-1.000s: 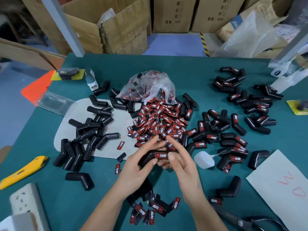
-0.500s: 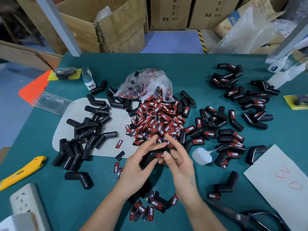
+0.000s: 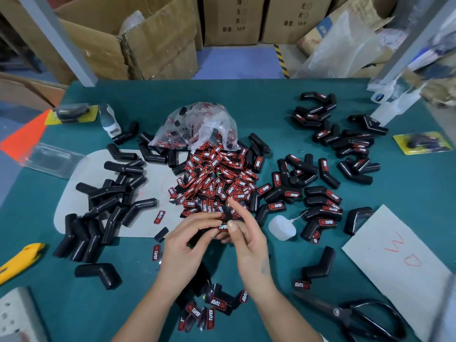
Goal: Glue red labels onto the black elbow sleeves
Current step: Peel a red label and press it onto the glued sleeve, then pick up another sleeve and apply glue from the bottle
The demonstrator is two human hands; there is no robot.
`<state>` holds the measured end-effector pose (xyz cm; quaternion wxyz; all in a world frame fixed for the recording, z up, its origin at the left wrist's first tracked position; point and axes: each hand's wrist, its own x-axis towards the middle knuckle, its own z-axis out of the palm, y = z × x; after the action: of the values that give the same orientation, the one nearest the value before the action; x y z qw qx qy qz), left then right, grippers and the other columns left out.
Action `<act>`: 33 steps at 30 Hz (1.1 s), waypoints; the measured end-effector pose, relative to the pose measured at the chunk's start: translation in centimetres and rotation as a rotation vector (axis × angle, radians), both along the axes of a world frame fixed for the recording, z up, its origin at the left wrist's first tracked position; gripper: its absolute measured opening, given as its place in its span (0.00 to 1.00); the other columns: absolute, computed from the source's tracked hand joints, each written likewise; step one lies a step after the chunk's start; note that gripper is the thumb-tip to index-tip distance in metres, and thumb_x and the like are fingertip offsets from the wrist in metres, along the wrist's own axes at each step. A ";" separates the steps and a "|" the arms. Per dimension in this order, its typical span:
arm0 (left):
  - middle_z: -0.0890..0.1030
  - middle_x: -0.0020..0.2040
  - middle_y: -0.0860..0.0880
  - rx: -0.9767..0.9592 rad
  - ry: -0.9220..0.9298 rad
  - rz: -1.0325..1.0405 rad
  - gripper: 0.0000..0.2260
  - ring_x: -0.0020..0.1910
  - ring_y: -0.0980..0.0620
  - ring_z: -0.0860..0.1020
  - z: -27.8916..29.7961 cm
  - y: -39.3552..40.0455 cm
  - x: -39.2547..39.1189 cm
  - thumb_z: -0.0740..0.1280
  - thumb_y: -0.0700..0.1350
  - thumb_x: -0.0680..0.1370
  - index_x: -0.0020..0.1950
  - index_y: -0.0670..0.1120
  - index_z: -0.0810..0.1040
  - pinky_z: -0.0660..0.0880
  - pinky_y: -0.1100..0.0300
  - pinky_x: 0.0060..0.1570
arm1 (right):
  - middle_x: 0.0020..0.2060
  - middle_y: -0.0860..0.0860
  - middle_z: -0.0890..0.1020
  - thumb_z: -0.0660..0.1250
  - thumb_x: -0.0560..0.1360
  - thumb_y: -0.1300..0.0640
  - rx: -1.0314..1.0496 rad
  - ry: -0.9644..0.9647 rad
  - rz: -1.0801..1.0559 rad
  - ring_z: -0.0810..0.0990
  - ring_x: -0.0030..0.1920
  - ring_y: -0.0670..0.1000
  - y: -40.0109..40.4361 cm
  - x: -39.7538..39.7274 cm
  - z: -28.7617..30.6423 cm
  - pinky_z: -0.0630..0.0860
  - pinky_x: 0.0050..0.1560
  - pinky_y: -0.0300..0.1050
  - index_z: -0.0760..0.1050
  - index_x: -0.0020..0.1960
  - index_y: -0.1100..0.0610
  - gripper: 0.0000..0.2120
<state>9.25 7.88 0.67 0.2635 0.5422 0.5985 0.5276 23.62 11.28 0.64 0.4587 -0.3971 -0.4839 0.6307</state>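
My left hand (image 3: 183, 250) grips a black elbow sleeve (image 3: 209, 234) just above the green table, near its front middle. A red label (image 3: 223, 227) sits on the sleeve's top face. My right hand (image 3: 248, 239) holds the sleeve's other end, thumb pressing by the label, index finger raised. Behind my hands lies a heap of loose red labels (image 3: 217, 183). Plain black sleeves (image 3: 108, 206) are piled at the left, labelled sleeves (image 3: 318, 201) at the right.
A small white glue bottle (image 3: 281, 227) lies right of my hands. Scissors (image 3: 350, 317) lie at the front right, a yellow utility knife (image 3: 19, 260) at the front left. A clear bag (image 3: 197, 127) sits behind the label heap. White paper (image 3: 399, 267) lies at the right.
My hands stay on the same sleeve. The right thumb has slid beside the label and the right index finger has lifted. The view has shifted slightly.
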 end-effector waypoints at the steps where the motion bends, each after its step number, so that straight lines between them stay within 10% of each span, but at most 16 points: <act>1: 0.86 0.57 0.56 -0.004 0.009 0.033 0.10 0.60 0.53 0.83 0.2 0.3 0.0 0.72 0.39 0.79 0.55 0.52 0.87 0.75 0.64 0.63 | 0.46 0.54 0.85 0.65 0.83 0.57 -0.019 0.008 -0.035 0.85 0.46 0.51 0.0 -0.1 0.0 0.80 0.50 0.43 0.76 0.74 0.45 0.20; 6: 0.80 0.61 0.51 -0.014 0.092 0.174 0.11 0.65 0.54 0.78 2.2 3.7 -0.3 0.70 0.39 0.81 0.61 0.50 0.85 0.72 0.59 0.69 | 0.48 0.44 0.81 0.66 0.82 0.59 -0.071 -0.013 -0.229 0.82 0.43 0.49 0.6 0.0 -0.3 0.81 0.44 0.43 0.76 0.65 0.52 0.12; 12: 0.59 0.84 0.53 -0.221 0.205 -0.425 0.26 0.83 0.60 0.55 4.9 10.1 4.0 0.62 0.44 0.87 0.85 0.54 0.60 0.53 0.59 0.82 | 0.41 0.49 0.83 0.61 0.85 0.67 -0.075 -0.151 -0.159 0.79 0.39 0.48 1.0 0.1 -1.2 0.78 0.39 0.43 0.76 0.56 0.53 0.10; 16: 0.71 0.78 0.48 -0.112 0.334 -0.145 0.18 0.78 0.50 0.68 4.3 9.4 0.2 0.65 0.41 0.86 0.76 0.47 0.76 0.63 0.51 0.79 | 0.43 0.49 0.83 0.63 0.86 0.63 -0.027 -0.176 -0.085 0.80 0.41 0.47 0.9 0.3 -1.1 0.79 0.40 0.40 0.80 0.56 0.45 0.14; 20: 0.80 0.58 0.40 -0.287 0.921 0.307 0.11 0.57 0.34 0.77 2.8 5.9 -8.1 0.72 0.39 0.80 0.62 0.41 0.85 0.72 0.41 0.57 | 0.47 0.48 0.84 0.65 0.85 0.61 0.055 -0.271 0.051 0.81 0.43 0.47 0.3 0.3 -0.7 0.78 0.46 0.40 0.81 0.55 0.40 0.16; 25: 0.81 0.54 0.37 -0.445 1.222 0.309 0.10 0.53 0.33 0.77 0.4 1.2 -11.3 0.76 0.32 0.72 0.53 0.37 0.85 0.70 0.42 0.50 | 0.52 0.42 0.83 0.66 0.85 0.56 0.221 -0.487 0.263 0.85 0.51 0.47 -1.4 2.2 0.0 0.75 0.52 0.31 0.79 0.58 0.36 0.13; 29: 0.83 0.55 0.38 -0.277 1.107 0.346 0.14 0.58 0.35 0.79 0.2 0.6 -11.3 0.72 0.29 0.74 0.59 0.37 0.80 0.71 0.40 0.59 | 0.49 0.38 0.84 0.64 0.83 0.49 0.375 -0.540 0.010 0.85 0.48 0.43 -3.5 5.4 0.3 0.76 0.51 0.31 0.79 0.60 0.35 0.11; 33: 0.83 0.51 0.50 -0.201 0.296 0.145 0.11 0.54 0.51 0.79 1.6 0.2 -8.2 0.64 0.48 0.85 0.67 0.49 0.75 0.72 0.58 0.60 | 0.53 0.52 0.83 0.69 0.81 0.49 0.362 -0.446 -0.543 0.84 0.46 0.53 -2.0 8.5 1.0 0.80 0.46 0.47 0.74 0.58 0.30 0.14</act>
<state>1.03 8.11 2.30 0.1868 0.5405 0.7178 0.3972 32.10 9.33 1.68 0.5552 -0.5507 -0.5521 0.2892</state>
